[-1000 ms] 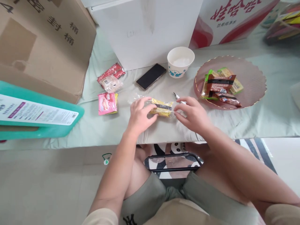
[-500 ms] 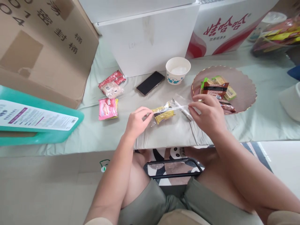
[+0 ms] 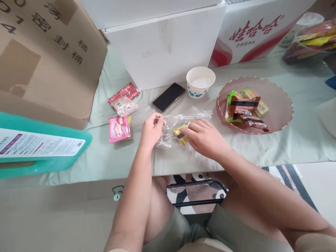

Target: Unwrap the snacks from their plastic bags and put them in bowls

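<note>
Thin clear plastic bag (image 3: 170, 122) lies crumpled on the cloth between my hands. My left hand (image 3: 151, 131) is closed, pinching the bag's left edge between thumb and fingers. A small yellow snack packet (image 3: 181, 134) with a dark band lies tilted at the bag's right part. My right hand (image 3: 207, 138) has its fingers closed on the packet's right end; its thumb is mostly hidden. Whether the packet is inside the bag or on top of it, I cannot tell. Right of my right hand stands a pinkish scalloped plate (image 3: 279, 105) with several wrapped snacks (image 3: 245, 106).
A phone (image 3: 168, 97) and a paper cup (image 3: 200, 84) stand beyond the bag. Pink and red packets (image 3: 120, 128) lie left. White boxes (image 3: 168, 56) line the back; a cardboard box (image 3: 52, 70) and green container (image 3: 52, 140) stand left. The table's edge is close to me.
My right hand has let go of the stretched plastic and moved left and down onto the yellow packet. The bag is now spread more widely. The white pen-like stick is out of sight.
</note>
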`<state>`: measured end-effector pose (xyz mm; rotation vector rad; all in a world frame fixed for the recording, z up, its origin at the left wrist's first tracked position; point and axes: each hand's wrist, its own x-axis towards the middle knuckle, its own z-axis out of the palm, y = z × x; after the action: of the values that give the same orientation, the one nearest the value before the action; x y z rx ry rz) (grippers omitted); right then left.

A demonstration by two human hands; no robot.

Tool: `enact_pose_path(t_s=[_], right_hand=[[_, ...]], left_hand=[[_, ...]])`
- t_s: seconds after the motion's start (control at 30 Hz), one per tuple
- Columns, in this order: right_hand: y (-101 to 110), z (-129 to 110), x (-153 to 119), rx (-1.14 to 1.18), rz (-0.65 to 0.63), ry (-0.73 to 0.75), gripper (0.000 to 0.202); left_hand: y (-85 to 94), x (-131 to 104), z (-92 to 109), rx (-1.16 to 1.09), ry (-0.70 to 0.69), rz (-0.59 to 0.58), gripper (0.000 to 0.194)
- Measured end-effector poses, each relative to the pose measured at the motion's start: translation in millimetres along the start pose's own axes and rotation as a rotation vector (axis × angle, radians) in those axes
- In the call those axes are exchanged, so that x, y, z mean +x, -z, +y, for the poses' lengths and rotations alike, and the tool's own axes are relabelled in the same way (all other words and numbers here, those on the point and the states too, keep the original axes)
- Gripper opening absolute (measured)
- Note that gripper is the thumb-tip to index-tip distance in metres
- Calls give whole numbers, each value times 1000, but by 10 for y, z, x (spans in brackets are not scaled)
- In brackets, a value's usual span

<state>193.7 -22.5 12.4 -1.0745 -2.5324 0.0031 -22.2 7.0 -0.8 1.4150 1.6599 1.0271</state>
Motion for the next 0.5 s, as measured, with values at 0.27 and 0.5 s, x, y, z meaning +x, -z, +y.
enact_pose_path(t_s=[0.27, 0.5], right_hand=[[174, 91, -203, 32, 18, 99, 33], [255, -1, -349, 194, -371, 33, 20]], left_hand=[[178, 242, -173, 11, 59, 127, 12], [129, 225, -99, -33, 194, 141, 6]])
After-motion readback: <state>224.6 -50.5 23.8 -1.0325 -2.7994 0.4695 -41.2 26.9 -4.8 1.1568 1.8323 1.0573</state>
